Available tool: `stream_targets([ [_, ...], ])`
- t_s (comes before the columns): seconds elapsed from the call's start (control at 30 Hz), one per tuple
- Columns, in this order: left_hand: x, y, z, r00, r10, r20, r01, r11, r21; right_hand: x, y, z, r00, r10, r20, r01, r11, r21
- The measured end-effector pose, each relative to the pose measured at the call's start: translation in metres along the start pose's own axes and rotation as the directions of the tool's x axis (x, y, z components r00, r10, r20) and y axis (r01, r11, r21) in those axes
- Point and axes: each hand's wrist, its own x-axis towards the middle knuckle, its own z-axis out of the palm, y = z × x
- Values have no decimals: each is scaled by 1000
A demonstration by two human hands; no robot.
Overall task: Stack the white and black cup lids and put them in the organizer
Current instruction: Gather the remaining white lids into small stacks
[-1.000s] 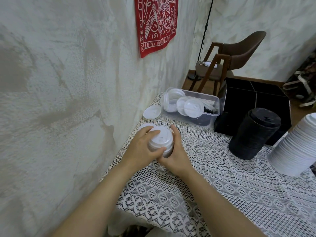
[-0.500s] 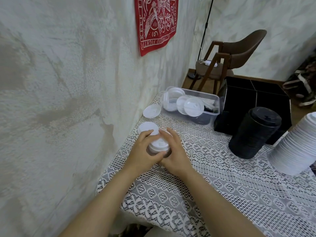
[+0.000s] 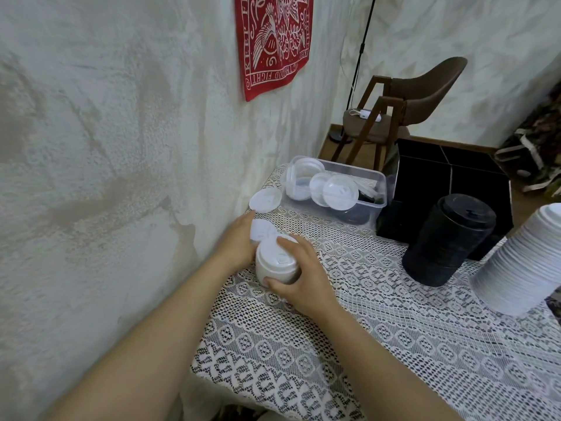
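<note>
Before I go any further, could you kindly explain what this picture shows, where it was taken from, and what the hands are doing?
There is no machine here: a person works with bare hands, and one wide camera worn on the head looks forward and down at them. The right hand curls round a short stack of white lids standing on the lace tablecloth. The left hand touches a single white lid just behind it; whether it grips that lid is unclear. Another loose white lid lies by the wall. Further off stand a clear bin holding mixed lids, a black organizer, a black lid stack and a tall white lid stack.
</note>
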Motion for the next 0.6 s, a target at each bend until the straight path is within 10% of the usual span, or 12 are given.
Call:
stream_targets([
  [0.6,-9,26,-28,987,51,-152,-53,999,-11,-1,-4,-3,999,25,20,-25,1000,1],
])
